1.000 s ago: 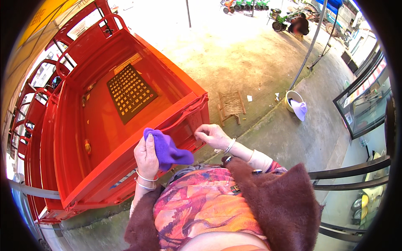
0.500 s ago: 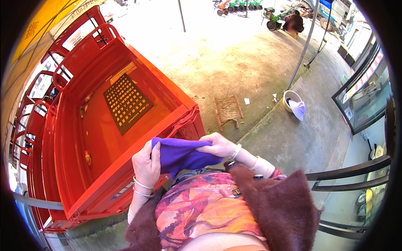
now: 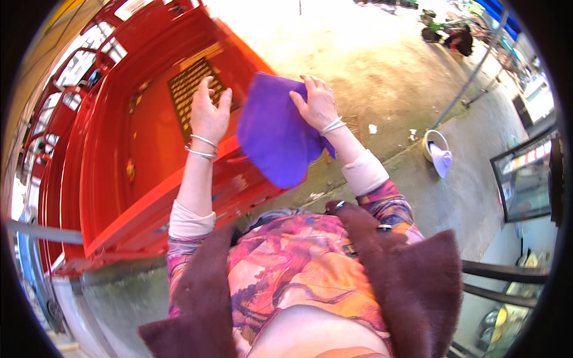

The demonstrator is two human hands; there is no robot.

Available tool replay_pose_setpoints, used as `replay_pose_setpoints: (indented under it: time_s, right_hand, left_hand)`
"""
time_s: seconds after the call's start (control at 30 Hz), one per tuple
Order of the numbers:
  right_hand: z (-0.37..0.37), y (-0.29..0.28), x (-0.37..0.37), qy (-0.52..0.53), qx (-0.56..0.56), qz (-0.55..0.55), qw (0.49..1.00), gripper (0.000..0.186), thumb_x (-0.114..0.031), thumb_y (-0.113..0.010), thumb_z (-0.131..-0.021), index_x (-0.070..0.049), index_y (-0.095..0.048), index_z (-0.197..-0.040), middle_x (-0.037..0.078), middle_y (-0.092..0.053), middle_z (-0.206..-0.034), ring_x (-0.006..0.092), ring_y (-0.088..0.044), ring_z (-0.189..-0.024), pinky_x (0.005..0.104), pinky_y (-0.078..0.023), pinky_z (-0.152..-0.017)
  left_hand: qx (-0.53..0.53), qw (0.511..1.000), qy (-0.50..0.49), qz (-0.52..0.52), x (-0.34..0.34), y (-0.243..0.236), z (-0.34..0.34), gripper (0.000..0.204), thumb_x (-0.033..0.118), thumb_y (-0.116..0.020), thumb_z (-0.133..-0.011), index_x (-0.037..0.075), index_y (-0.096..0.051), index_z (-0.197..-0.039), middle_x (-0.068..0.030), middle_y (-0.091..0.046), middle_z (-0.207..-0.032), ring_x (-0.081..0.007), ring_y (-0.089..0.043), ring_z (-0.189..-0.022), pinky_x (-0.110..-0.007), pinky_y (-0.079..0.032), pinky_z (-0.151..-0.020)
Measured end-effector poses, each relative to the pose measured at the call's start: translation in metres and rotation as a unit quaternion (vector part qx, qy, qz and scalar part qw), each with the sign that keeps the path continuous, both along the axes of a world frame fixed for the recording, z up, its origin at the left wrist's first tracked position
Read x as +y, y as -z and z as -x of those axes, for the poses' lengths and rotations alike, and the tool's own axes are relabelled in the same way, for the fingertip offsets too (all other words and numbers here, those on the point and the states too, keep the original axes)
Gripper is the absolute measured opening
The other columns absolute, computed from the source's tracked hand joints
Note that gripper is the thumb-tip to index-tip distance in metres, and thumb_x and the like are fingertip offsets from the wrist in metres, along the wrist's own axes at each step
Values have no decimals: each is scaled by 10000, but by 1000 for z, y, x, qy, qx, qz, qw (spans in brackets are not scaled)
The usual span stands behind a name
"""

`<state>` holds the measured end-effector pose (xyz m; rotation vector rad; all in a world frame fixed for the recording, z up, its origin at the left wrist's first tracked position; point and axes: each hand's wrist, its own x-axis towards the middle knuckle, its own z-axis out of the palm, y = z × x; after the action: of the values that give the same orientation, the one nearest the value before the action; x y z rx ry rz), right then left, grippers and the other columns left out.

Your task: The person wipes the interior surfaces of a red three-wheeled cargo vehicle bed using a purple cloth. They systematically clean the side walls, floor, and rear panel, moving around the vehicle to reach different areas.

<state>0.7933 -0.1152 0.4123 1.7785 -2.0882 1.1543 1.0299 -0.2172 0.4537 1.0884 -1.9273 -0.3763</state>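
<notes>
My right hand [image 3: 316, 107] grips a purple cloth [image 3: 271, 131], which hangs spread out in the air over the rear of a red cargo tricycle bed [image 3: 149, 149]. My left hand [image 3: 209, 116] is raised to the left of the cloth, fingers apart and holding nothing, over the bed and its dark mat with yellow markings [image 3: 182, 86]. Both wrists wear bangles.
A bucket [image 3: 428, 141] with a pale lilac cloth [image 3: 441, 162] over its rim stands right, near a leaning pole [image 3: 464, 89]. Right are glass-panelled frames [image 3: 525, 179] and black rails [image 3: 501, 271]. A person [image 3: 459, 42] is beside a green machine at the back.
My left hand has let go of the cloth. Both hands have risen and moved forward, the cloth now hanging open from my right hand. The view has shifted.
</notes>
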Motion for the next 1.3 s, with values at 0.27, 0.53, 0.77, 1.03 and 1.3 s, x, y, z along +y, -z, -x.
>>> replay_pose_setpoints:
  time_s: [0.27,0.53,0.77,1.03,1.3]
  right_hand:
    - [-49,40,6,-152,133,30,979,468,-453,-709,-831,-77,-700,-1109,132,-663,-1143,325,-569,-1166,510,-348,-1057]
    - [-35,30,-15,-172,14,48,984,122,-181,-645,-889,-62,-660,-911,99,-670,-964,303,-635,-943,424,-479,-880]
    - [12,26,-66,-6,46,-61,997,329,-353,-661,-893,-28,-657,-941,197,-671,-1005,377,-650,-934,469,-515,-850]
    - [30,42,-83,20,-15,-102,995,404,-431,-632,-917,-29,-672,-911,218,-696,-829,385,-676,-818,471,-519,-751]
    - [-20,17,-6,-49,92,-7,995,289,-349,-673,-880,-65,-637,-837,147,-662,-783,335,-666,-725,447,-527,-666]
  left_hand:
    - [-252,950,-176,-57,24,73,-144,363,392,-649,-910,96,-666,-1120,-147,-682,-1059,-347,-629,-1011,-467,-506,-862]
    - [-234,929,-279,-72,31,77,-172,308,390,-614,-920,107,-724,-868,-74,-712,-833,-285,-663,-856,-452,-478,-796]
    - [-249,920,-292,-80,35,73,-165,334,398,-578,-936,115,-731,-845,-65,-725,-818,-271,-674,-839,-448,-453,-801]
    - [-244,920,-302,-53,37,74,-164,343,390,-570,-940,113,-727,-814,-74,-721,-805,-280,-668,-814,-446,-452,-781]
    - [-233,926,-296,-35,37,77,-164,336,388,-575,-934,119,-722,-798,-60,-715,-791,-277,-667,-803,-452,-453,-781]
